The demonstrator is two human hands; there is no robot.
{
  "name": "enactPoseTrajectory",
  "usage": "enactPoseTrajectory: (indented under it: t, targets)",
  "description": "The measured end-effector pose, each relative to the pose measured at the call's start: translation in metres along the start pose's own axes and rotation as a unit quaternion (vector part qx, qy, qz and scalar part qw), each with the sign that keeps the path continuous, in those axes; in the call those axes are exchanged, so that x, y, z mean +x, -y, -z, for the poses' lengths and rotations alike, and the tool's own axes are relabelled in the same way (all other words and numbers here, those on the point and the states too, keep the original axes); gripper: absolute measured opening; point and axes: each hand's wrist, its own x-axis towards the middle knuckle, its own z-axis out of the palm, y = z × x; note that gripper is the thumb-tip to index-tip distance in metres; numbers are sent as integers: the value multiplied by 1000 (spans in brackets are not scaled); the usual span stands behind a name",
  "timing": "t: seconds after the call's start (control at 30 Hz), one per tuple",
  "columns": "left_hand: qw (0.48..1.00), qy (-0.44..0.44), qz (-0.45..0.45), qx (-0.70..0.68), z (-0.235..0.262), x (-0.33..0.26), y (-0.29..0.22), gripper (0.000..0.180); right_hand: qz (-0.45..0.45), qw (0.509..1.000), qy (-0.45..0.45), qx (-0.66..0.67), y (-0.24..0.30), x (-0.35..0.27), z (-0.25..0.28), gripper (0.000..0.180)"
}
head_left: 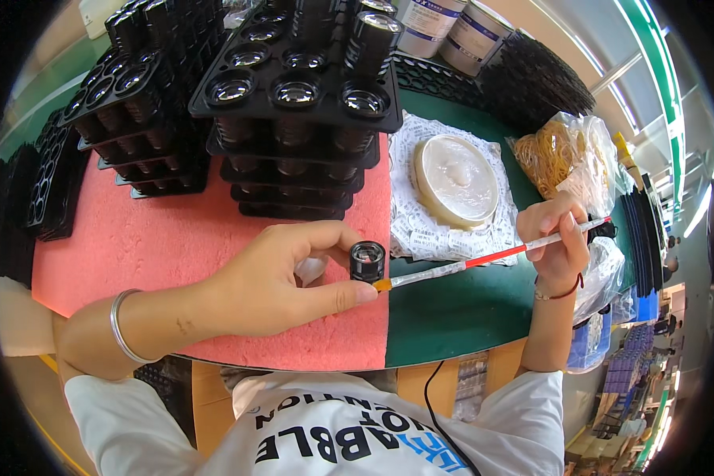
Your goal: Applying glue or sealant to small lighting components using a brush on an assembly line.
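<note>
My left hand (274,282) is closed on a small black lens barrel (367,263), pinched between thumb and fingers. The barrel stands upright with its glass facing up. In my right hand (555,238) is a thin brush (492,258) with a red and whitish handle. Its amber bristles reach the lower side of the barrel, close to my left thumb tip. Just beyond the brush, a round pale dish (456,181) rests on a printed white sheet (404,226). A pink mat (309,349) lies under my left hand.
Stacked black trays (262,119) of lens barrels stand behind my left hand, with a second stack (135,151) further left. Two white cans (476,38) are at the back. A bag of tan rubber bands (559,151) and another clear bag (603,274) sit at right.
</note>
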Motion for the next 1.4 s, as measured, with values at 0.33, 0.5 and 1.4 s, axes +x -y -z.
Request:
enactPoseTrajectory:
  t: [0.33,0.5,1.4]
  targets:
    - [1000,1,-22,-17,-1,0,6,21,-3,1000,1,4,-1,0,0,27]
    - [1000,2,-20,6,-1,1,4,20,-9,1000,0,-4,-2,1,1,27]
    - [999,6,-30,29,0,0,10,22,-62,993,-19,-95,-1,-1,1,36]
